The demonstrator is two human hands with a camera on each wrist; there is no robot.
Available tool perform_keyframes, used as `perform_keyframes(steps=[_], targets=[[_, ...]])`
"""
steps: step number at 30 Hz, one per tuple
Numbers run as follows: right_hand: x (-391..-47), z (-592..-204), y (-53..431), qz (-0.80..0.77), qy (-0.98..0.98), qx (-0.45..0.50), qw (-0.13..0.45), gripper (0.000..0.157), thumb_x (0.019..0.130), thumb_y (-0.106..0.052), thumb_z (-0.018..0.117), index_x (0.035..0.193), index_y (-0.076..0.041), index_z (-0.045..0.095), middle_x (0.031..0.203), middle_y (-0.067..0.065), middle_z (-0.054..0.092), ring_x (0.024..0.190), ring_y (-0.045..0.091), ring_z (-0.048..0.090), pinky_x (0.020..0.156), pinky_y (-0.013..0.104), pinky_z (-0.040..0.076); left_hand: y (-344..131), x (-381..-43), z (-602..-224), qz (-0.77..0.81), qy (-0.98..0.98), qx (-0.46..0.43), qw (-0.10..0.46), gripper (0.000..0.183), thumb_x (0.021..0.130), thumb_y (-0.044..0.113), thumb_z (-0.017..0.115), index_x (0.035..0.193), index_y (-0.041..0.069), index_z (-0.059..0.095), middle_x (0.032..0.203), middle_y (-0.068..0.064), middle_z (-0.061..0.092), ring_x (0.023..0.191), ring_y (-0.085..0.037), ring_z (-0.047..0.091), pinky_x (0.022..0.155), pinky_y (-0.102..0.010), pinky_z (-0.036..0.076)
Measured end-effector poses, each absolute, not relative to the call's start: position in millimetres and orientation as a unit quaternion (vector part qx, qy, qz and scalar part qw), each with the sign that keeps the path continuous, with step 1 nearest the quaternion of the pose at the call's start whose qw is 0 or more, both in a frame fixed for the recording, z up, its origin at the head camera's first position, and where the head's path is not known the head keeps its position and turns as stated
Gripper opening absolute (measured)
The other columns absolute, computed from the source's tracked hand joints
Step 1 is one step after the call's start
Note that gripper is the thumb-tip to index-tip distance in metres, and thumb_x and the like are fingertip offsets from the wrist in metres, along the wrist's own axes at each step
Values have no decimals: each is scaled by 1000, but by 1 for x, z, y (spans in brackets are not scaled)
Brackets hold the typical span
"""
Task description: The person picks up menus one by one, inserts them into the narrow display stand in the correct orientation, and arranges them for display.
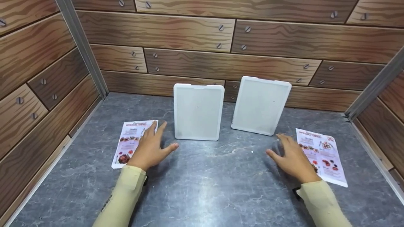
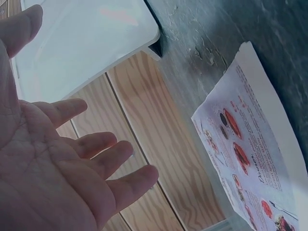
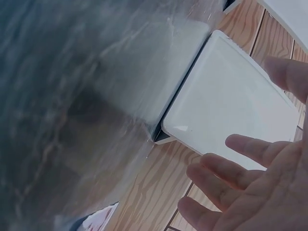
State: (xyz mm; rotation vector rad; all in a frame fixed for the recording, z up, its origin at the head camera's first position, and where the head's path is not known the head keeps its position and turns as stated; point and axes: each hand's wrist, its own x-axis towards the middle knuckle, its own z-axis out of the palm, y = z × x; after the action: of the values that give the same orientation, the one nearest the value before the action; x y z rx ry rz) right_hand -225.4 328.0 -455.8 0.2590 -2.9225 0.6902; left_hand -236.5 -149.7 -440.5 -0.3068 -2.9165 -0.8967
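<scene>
Two white display stands with blank panels stand upright at the back of the table: a left stand [image 1: 198,112] and a right stand [image 1: 261,105], the latter slightly turned. My left hand [image 1: 150,148] hovers over a printed menu sheet [image 1: 126,142], overlapping its right side, fingers spread and holding nothing. On the other side, my right hand [image 1: 293,157] is above the left edge of a second menu sheet [image 1: 328,157], its fingertips just below the right stand. In the right wrist view its fingers [image 3: 245,147] are loosely spread in front of the right stand's white panel [image 3: 231,101].
A grey marbled tabletop [image 1: 202,176] lies under everything. Wood-patterned walls [image 1: 189,60] close off the back and both sides, with metal posts [image 1: 83,47] at the corners.
</scene>
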Motion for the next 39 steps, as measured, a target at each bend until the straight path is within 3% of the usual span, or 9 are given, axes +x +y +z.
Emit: perform_keyframes(steps=[7,39], targets=[[-225,-456,326,235,-965,96,67,82,99,-46,67,154,6,36,153,34,37,141,53,36,114,68,28,-149,-235,-437,-295,-949,-103,34,93,94,58,69,164,13,28,167,-28,20,151,-54,20,117,-69,25],[-221,-457,321,246,-961,122,39,84,99,-57,62,158,-2,36,155,26,42,144,46,38,114,65,31,-142,-235,-437,-307,-943,-124,39,86,94,55,70,161,14,36,157,-16,41,146,-37,40,115,-58,37]])
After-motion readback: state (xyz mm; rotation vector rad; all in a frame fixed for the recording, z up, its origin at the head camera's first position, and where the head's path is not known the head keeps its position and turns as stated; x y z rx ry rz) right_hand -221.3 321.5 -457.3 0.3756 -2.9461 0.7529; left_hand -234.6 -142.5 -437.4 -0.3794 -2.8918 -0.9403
